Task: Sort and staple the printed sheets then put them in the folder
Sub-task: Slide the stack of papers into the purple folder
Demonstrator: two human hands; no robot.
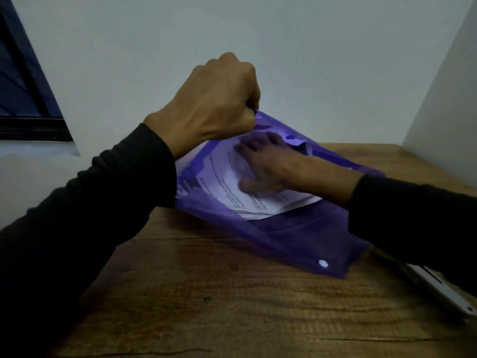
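left hand (216,99) fisted, lifting folder (296,236) edge | right hand (268,166) flat on sheets (232,187)

View count: one, head-worn, wide-angle.
Position: above the near edge of the wooden table (232,306), at the person's own eye line.
Direction: forward and down, toward the corner where the pale walls (309,60) meet.
Proximity: close; both dark sleeves enter from the lower corners, and the left hand (214,104) and right hand (268,166) sit near mid-frame at the purple folder (296,239).
Distortion: straight edges bow toward the frame borders.
Edges: dark window frame (23,99) at far left.
Shared coverage: none; no second view.
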